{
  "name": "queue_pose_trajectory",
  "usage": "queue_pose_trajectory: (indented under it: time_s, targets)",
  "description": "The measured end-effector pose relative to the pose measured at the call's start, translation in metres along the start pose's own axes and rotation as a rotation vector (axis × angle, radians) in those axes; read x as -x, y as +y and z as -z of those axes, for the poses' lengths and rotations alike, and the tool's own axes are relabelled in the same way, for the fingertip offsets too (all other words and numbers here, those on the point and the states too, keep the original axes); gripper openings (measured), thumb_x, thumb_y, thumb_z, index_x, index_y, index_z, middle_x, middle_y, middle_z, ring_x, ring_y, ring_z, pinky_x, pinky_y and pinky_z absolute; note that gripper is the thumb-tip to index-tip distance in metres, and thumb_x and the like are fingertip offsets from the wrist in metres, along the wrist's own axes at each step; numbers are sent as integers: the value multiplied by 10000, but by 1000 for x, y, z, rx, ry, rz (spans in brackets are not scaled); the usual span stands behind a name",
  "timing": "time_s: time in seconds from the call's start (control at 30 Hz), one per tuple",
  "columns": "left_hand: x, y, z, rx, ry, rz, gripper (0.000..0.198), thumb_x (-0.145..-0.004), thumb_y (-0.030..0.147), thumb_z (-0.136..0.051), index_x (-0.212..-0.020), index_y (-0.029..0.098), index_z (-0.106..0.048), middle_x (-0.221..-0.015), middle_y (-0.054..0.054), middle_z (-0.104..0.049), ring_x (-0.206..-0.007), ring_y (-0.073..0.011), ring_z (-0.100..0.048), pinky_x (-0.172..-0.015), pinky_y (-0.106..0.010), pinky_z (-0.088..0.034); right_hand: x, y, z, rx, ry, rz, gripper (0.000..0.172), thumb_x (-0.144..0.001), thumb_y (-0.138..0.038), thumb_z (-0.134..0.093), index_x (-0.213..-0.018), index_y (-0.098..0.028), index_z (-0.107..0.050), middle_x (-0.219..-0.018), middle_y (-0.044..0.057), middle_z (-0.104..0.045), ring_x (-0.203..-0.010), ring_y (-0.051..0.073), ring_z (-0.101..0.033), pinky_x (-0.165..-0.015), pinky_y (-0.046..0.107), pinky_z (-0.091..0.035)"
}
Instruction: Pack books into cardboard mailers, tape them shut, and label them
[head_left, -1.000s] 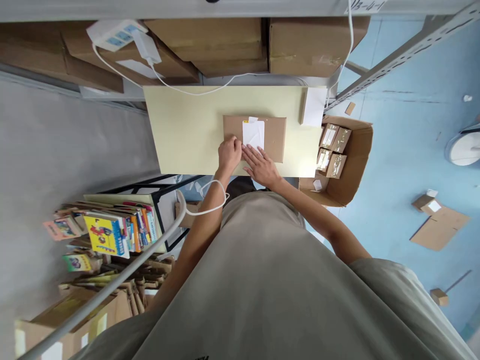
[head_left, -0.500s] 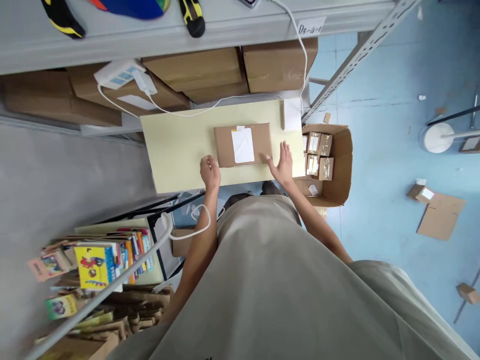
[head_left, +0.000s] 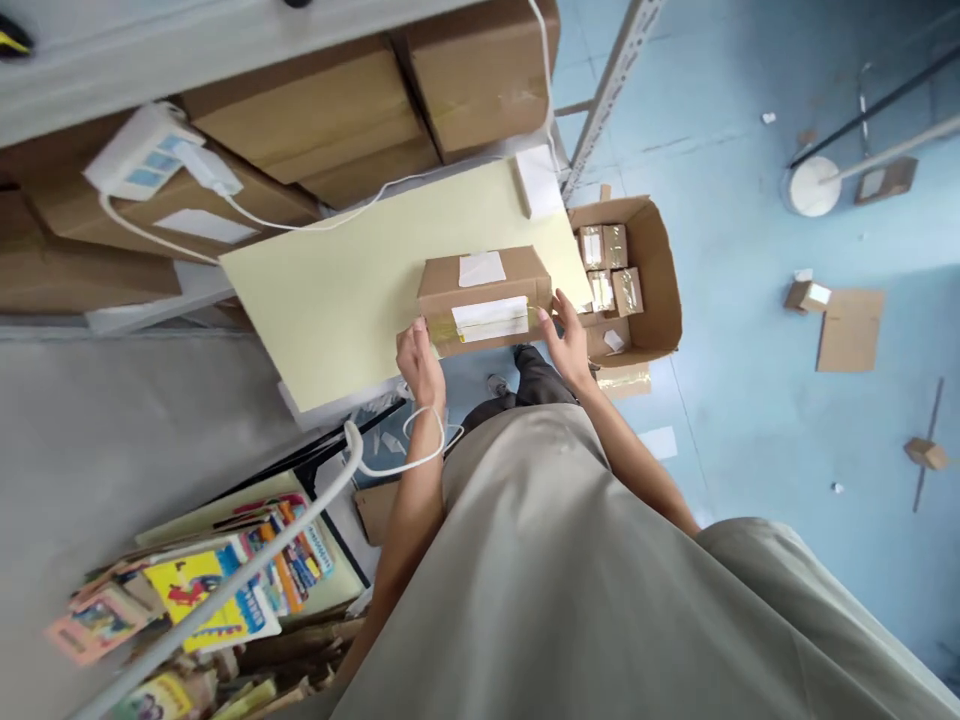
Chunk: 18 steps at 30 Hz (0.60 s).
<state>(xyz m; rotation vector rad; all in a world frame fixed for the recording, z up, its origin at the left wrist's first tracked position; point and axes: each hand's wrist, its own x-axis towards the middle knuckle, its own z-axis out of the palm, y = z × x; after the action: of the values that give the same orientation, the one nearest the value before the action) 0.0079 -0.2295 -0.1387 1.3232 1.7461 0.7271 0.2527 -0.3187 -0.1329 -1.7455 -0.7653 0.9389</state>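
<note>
A sealed brown cardboard parcel [head_left: 484, 292] with white labels on its top and near side is raised at the near edge of the pale yellow table [head_left: 352, 290]. My left hand [head_left: 418, 362] grips its left near corner, fingers curled round the edge. My right hand [head_left: 568, 340] presses against its right end, fingers wrapped on the side. Both hands hold the parcel between them.
An open carton [head_left: 660, 290] with small taped boxes stands on the blue floor right of the table. A white pad [head_left: 538, 180] lies on the table's far right corner. Big cartons [head_left: 375, 110] and a power strip [head_left: 142, 155] sit behind. Books [head_left: 217, 590] are stacked at lower left.
Earlier my hands smoothed the label on the flat parcel, then moved apart to its ends. Now they grip it, and it is tilted up, showing its near side.
</note>
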Motion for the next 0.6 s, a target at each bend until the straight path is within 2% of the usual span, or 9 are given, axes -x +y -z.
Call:
queue_pose_trajectory:
  time_s: [0.1, 0.17, 0.27, 0.37, 0.47, 0.6]
  targets:
    - [24, 21, -17, 11, -22, -139, 645, -1182, 690, -395, -1404, 206, -758, -1408, -161, -701, -1392, -285, -707, -1237, -411, -562, 49, 4, 35, -51, 124, -47, 882, -1013, -839, -681, -1649, -229, -650, -1697, 152, -663, -1604, 348, -611, -1386, 573, -457]
    - [49, 41, -35, -2, -149, -279, 629, -1173, 687, -438, -1448, 208, -741, -1430, -167, -684, -1415, -304, -685, -1258, -432, -549, 84, 15, 63, -86, 278, -95, 769, -1028, -769, -704, -1560, -213, -722, -1633, 154, -711, -1554, 346, -655, -1363, 563, -489]
    - [97, 74, -72, -77, -474, -480, 610, -1155, 672, -509, -1544, 239, -689, -1486, -169, -663, -1471, -327, -644, -1303, -469, -517, 133, 42, 108, -158, 632, -218, 660, -1016, -693, -709, -1444, -194, -765, -1544, 157, -754, -1485, 345, -704, -1304, 584, -549]
    - [139, 97, -119, -97, -817, -619, 635, -1125, 590, -612, -1653, 237, -597, -1568, -190, -627, -1545, -353, -594, -1342, -489, -488, 167, 75, 152, -232, 952, -325, 621, -964, -651, -710, -1362, -176, -759, -1484, 152, -769, -1433, 327, -737, -1272, 588, -580]
    - [159, 103, -173, -136, -987, -616, 759, -1060, 491, -722, -1735, 231, -494, -1662, -212, -555, -1618, -404, -521, -1387, -546, -442, 174, 105, 185, -254, 1079, -403, 630, -903, -623, -749, -1343, -172, -744, -1482, 151, -762, -1449, 309, -727, -1296, 557, -562]
    - [151, 92, -250, -201, -1029, -511, 852, -982, 346, -775, -1758, 211, -452, -1665, -229, -528, -1628, -419, -513, -1397, -553, -443, 143, 147, 207, -276, 1057, -543, 594, -880, -578, -730, -1334, -195, -724, -1498, 141, -752, -1491, 284, -696, -1304, 512, -544]
